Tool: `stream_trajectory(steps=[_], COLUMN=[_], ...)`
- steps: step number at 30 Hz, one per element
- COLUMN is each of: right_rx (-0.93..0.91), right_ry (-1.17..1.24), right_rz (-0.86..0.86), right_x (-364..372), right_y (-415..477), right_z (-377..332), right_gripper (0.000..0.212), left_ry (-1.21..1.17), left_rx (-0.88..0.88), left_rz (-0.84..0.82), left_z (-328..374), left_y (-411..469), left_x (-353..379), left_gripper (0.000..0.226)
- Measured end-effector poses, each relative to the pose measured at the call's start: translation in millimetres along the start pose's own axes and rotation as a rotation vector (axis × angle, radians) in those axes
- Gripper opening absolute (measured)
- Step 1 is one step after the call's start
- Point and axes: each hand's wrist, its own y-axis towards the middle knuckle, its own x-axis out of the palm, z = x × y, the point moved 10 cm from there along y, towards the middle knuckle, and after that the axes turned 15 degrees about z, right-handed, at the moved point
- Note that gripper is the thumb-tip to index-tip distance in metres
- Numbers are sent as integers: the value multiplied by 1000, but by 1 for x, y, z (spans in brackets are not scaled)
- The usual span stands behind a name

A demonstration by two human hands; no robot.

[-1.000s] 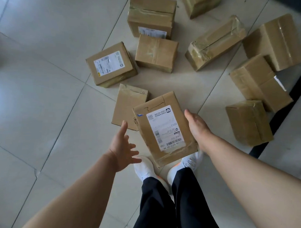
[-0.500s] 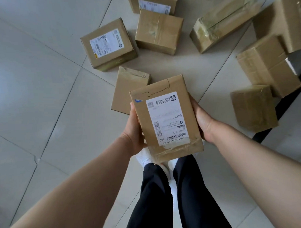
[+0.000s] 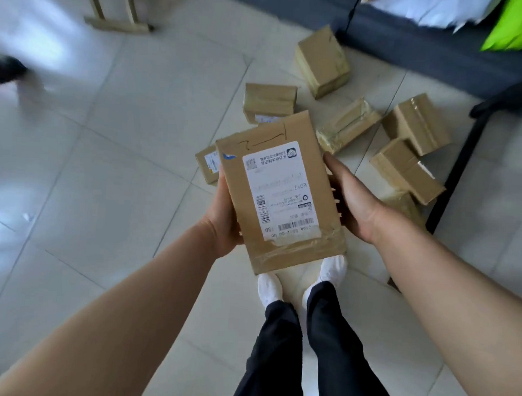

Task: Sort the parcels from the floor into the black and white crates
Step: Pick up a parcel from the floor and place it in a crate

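A flat brown cardboard parcel with a white shipping label on top is held up above my feet. My left hand grips its left edge from below and my right hand holds its right edge. Several other taped cardboard parcels lie on the tiled floor beyond it, among them one just behind the held parcel, one farther back and one at the right. A labelled parcel peeks out at the left of the held one. No crate is in view.
A dark grey sofa or mattress with a bright green thing on it runs along the top right. A black metal leg slants down beside the parcels. A wooden stand foot stands at the top left. A dark blurred shape sits at the left edge.
My left hand joined the right on the parcel, and both raised it. The view has tilted up and away, so the floor parcels look smaller and the sofa has come into sight.
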Motion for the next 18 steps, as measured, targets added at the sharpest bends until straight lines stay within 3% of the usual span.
stream_trajectory(steps=[2, 5, 7, 10, 18], right_rx=[-44, -90, -121, -180, -319], right_ry=[-28, -49, -55, -14, 140], right_rz=[-42, -32, 30, 140, 391], right_x=[-1, -7, -14, -28, -85], right_y=[-29, -72, -99, -143, -266], right_z=[-22, -45, -55, -74, -128], right_gripper=[54, 69, 73, 56, 59], left_ry=[12, 77, 116, 205, 318], left_rx=[39, 75, 92, 154, 359], left_rz=[-13, -28, -80, -181, -150], left_z=[22, 48, 62, 82, 139], left_y=[-31, -76, -106, -154, -264], left_x=[-4, -9, -5, 12, 56], left_gripper=[85, 87, 90, 98, 110])
